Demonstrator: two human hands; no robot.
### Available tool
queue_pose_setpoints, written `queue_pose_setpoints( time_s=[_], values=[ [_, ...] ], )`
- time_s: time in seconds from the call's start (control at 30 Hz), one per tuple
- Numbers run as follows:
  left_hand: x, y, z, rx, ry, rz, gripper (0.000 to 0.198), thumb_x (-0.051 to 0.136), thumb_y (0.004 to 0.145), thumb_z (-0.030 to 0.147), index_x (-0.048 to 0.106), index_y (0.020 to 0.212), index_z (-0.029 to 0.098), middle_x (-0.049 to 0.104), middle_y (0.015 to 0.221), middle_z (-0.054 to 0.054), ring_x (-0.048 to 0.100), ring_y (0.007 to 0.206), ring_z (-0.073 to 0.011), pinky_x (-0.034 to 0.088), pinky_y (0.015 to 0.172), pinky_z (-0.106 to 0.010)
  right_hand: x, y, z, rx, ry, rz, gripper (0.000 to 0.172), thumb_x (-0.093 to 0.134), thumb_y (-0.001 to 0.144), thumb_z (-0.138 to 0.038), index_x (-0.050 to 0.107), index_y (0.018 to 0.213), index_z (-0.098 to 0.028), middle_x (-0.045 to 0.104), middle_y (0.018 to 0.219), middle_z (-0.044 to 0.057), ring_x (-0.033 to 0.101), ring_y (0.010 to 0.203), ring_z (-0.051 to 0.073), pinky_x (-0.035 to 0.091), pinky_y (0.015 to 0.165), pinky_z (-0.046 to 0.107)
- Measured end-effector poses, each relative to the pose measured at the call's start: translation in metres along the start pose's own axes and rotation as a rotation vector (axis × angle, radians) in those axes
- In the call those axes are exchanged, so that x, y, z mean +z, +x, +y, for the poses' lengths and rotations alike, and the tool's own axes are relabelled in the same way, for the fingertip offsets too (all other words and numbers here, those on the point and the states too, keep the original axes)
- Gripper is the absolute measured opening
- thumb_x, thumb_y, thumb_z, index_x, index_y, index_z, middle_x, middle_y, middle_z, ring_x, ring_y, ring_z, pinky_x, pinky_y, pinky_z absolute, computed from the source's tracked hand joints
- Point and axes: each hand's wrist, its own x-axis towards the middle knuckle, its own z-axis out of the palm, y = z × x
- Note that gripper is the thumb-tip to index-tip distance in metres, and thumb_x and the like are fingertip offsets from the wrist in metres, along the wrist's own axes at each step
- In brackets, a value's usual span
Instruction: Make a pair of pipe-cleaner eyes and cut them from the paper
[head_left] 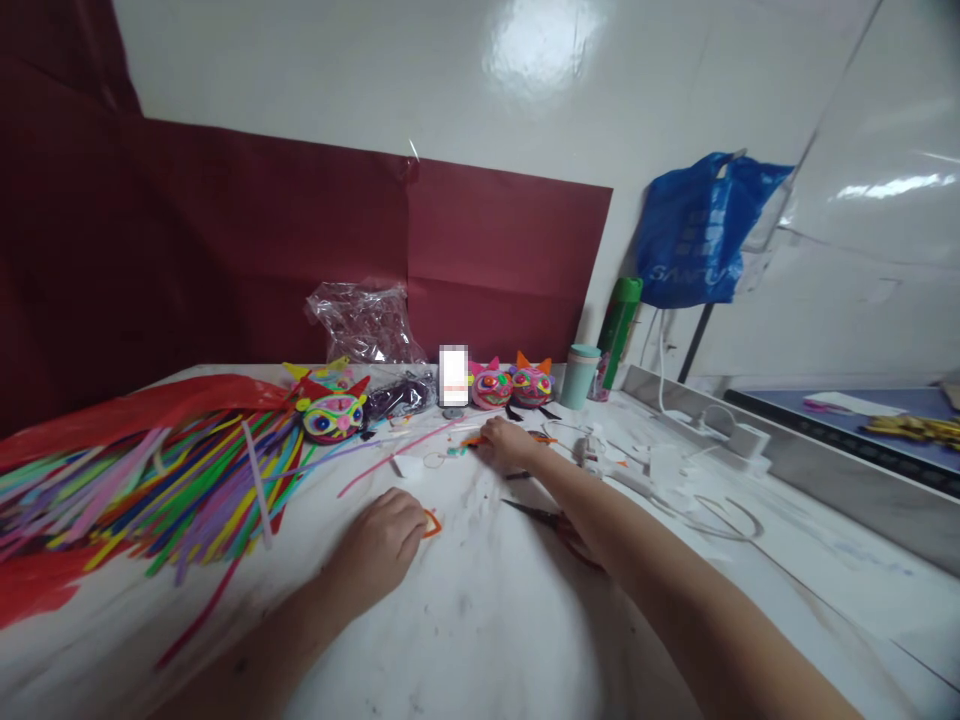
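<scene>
My left hand (386, 537) rests low over the white table (450, 620), its fingers curled round one end of a small orange loop (432, 523) with a pale inside. Farther forward, my right hand (504, 443) reaches down to the tabletop, fingers bent together at an orange piece (472, 441); the fingertips are too small to tell whether they grip it. Dark scissors (536, 512) lie partly under my right forearm. A pink strip (390, 462) and a white scrap (407, 466) are between the hands and the back of the table.
Many coloured fuzzy strips (202, 480) spread over red plastic at left. Decorated animal heads (332, 412) stand along the back, near a phone-like white rectangle (453, 376), a mint cup (580, 377) and a green can (619, 325). White cables (697, 510) and a blue bag (701, 235) are right.
</scene>
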Motion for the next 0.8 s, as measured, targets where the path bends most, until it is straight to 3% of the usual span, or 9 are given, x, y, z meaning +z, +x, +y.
queue_pose_setpoints(
  time_s=[0.1,0.2,0.3,0.4,0.5,0.6,0.8],
  values=[
    [0.001,0.001,-0.001,-0.065,-0.020,0.063,0.024,0.041,0.087,0.014,0.061,0.073,0.019,0.062,0.075,-0.005,0.055,0.078,-0.0195,0.044,0.071,-0.032,-0.012,-0.003,-0.005,-0.001,0.141,0.019,0.028,0.055,0.091,-0.032,0.056,0.113,-0.015,0.060,0.111,0.007,0.061,0.092,0.019,0.052,0.079,0.039],
    [0.004,0.003,0.001,-0.195,-0.115,0.138,0.020,0.047,0.083,0.017,0.061,0.069,0.020,0.062,0.074,-0.005,0.056,0.078,-0.0198,0.044,0.070,-0.032,-0.020,-0.012,-0.029,-0.086,0.311,-0.007,0.019,0.051,0.092,-0.029,0.060,0.097,-0.013,0.064,0.090,0.003,0.061,0.077,0.014,0.051,0.071,0.032],
    [0.006,0.006,0.006,-0.449,-0.410,0.234,0.007,0.055,0.077,0.020,0.061,0.075,0.019,0.063,0.072,-0.003,0.059,0.072,-0.0183,0.047,0.065,-0.030,-0.019,-0.030,-0.067,-0.209,0.474,-0.075,0.019,0.046,0.090,-0.021,0.060,0.080,-0.014,0.063,0.071,0.000,0.057,0.065,0.011,0.047,0.062,0.023],
    [0.007,0.010,0.010,-0.619,-0.714,0.287,0.013,0.056,0.074,0.025,0.059,0.084,0.017,0.065,0.070,-0.002,0.062,0.065,-0.0164,0.049,0.059,-0.027,-0.014,-0.051,-0.102,-0.288,0.591,-0.138,0.017,0.048,0.085,-0.025,0.059,0.075,-0.016,0.061,0.066,-0.001,0.053,0.059,0.011,0.041,0.054,0.020],
    [0.007,0.010,0.011,-0.596,-0.745,0.276,0.011,0.053,0.077,0.025,0.058,0.079,0.016,0.065,0.067,-0.002,0.062,0.062,-0.0157,0.049,0.056,-0.025,-0.010,-0.065,-0.122,-0.313,0.672,-0.142,0.017,0.050,0.082,-0.028,0.059,0.074,-0.016,0.059,0.064,-0.001,0.049,0.057,0.011,0.038,0.053,0.021],
    [0.005,0.008,0.010,-0.549,-0.669,0.254,0.011,0.052,0.077,0.022,0.061,0.076,0.016,0.065,0.067,-0.003,0.061,0.062,-0.0159,0.048,0.057,-0.026,-0.008,-0.070,-0.125,-0.316,0.732,-0.112,0.018,0.050,0.081,-0.028,0.058,0.070,-0.016,0.056,0.063,-0.001,0.046,0.056,0.011,0.037,0.053,0.021],
    [-0.005,0.002,0.012,-0.394,-0.476,0.145,0.011,0.058,0.073,0.016,0.065,0.067,0.021,0.066,0.077,-0.005,0.059,0.081,-0.0197,0.044,0.082,-0.032,-0.002,-0.071,-0.116,-0.310,0.686,-0.051,0.026,0.047,0.084,-0.035,0.060,0.070,-0.017,0.057,0.063,0.001,0.049,0.057,0.013,0.038,0.054,0.024]
  ],
)
